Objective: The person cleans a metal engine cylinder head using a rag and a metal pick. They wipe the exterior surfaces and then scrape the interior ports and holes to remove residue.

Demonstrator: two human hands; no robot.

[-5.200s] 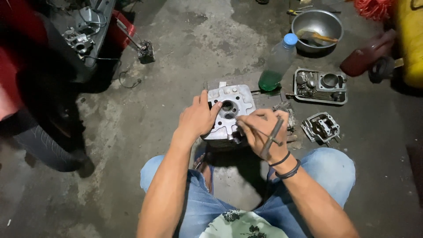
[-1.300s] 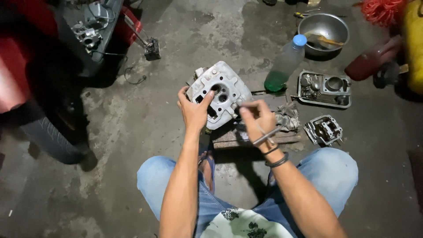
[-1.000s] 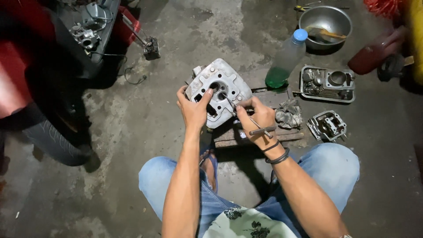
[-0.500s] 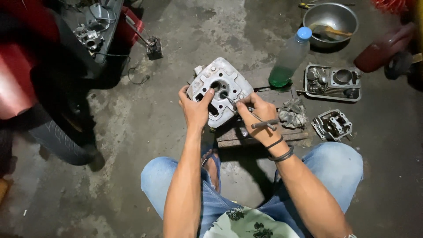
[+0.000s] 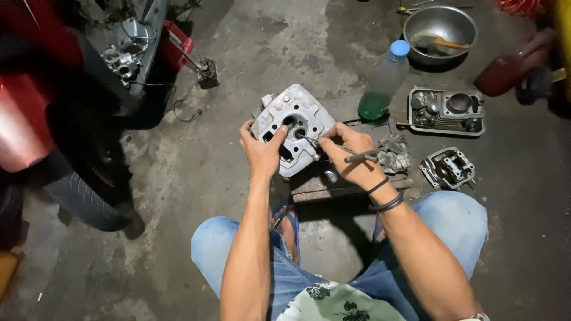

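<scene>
Since half a second ago little has shifted: both hands remain on the cylinder head (image 5: 292,135), and only the thin tool's tip has crept a touch nearer the central ports. Fingers of the right hand (image 5: 351,159) are pressed together in a pinch around a thin metal tool (image 5: 309,141), whose point touches the head near its round openings, while a dark rod (image 5: 363,157) is tucked under the same hand and sticks out to the right. Fingers of the left hand (image 5: 262,153) are curled around the head's lower left edge, thumb laid on its face, gripping it. Held just above a wooden block (image 5: 333,185) on the concrete floor (image 5: 238,89), the grey casting is tilted with its ported face toward the camera; its long axis runs from upper left to lower right. Just right of the hands lies a crumpled rag (image 5: 392,153), then a small engine part (image 5: 447,167) and a finned cylinder block (image 5: 446,110). Farther back stand a plastic bottle (image 5: 383,82) with green liquid and a metal bowl (image 5: 439,31). A red motorcycle (image 5: 71,89) fills the left side.
</scene>
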